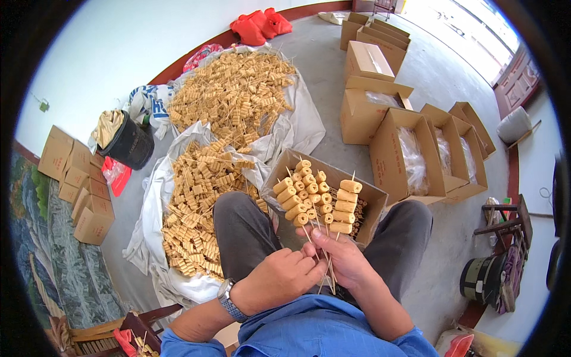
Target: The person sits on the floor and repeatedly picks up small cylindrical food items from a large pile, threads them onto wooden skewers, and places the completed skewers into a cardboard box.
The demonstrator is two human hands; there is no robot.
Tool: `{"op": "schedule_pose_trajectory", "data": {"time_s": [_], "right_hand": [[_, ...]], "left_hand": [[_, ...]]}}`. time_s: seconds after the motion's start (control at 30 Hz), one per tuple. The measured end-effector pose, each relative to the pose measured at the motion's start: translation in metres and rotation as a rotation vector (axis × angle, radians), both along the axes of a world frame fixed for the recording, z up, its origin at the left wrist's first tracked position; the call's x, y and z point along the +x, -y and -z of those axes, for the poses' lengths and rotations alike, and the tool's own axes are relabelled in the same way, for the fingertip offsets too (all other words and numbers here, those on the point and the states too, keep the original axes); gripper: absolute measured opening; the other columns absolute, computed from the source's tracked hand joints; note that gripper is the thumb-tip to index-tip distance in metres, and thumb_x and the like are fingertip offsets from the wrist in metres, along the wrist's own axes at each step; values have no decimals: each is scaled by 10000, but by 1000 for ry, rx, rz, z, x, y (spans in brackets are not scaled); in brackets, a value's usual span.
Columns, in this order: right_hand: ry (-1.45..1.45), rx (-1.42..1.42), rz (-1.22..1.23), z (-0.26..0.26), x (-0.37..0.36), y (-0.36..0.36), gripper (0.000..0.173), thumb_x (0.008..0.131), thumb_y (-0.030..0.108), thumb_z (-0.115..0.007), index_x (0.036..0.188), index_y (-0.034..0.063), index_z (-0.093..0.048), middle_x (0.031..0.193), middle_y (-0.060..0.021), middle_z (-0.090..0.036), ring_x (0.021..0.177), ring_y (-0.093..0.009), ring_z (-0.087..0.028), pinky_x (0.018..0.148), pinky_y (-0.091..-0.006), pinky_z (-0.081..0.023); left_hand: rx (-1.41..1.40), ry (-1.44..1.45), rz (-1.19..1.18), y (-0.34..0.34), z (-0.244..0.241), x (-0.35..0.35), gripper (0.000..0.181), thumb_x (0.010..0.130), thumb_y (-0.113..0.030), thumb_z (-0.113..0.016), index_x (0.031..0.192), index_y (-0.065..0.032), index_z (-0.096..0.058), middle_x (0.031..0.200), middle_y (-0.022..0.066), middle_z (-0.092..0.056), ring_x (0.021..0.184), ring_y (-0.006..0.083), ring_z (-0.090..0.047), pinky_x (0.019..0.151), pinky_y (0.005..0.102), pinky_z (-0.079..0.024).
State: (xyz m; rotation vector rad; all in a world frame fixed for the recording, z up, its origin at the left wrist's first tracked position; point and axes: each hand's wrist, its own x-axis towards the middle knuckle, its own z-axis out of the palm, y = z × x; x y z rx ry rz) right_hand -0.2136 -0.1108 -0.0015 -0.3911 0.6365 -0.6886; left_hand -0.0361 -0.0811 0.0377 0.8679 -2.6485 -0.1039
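My right hand (345, 259) is closed around the bare lower ends of several bamboo skewers (330, 273). Rolled tan food pieces, which look like tofu-skin rolls (304, 193), are threaded in stacks on their upper parts. One skewer of rolls (345, 206) leans apart from the bunch on the right. My left hand (283, 273), with a metal watch (230, 300) at its wrist, meets the right one, its fingertips pinching the sticks. Just beyond and below the rolls, an open cardboard box (371, 196) between my knees holds more skewers, partly hidden by the bunch.
Two heaps of skewered rolls (232, 91) (196, 209) lie on white sheeting (308, 120) at the left. Open cartons with plastic liners (412, 158) stand at the right. A black bucket (134, 140) and stacked cartons (84, 178) are along the left wall. A stool (506, 223) is far right.
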Motion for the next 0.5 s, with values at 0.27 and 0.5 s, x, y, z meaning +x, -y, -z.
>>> {"op": "schedule_pose_trajectory", "data": {"time_s": [0.27,0.5], "right_hand": [[90,9,-13,1,-16,-22,395,1033,262,-463,1281,-44,-492,794,-38,-585,780,-180,-603,882,-397,-523],[82,45,-288,1,-14,-39,349,1028,284,-476,1227,6,-542,940,-114,-652,912,-194,-649,826,-368,-573]], "left_hand": [[925,-1403,-453,1,21,10,610,957,-427,-571,1387,-42,-377,1217,110,-572,1156,223,-549,994,398,-441],[1453,-1762,-254,2,46,-17,671,1008,-549,-345,1416,-16,-355,1328,136,-538,1181,256,-570,972,394,-503]]}}
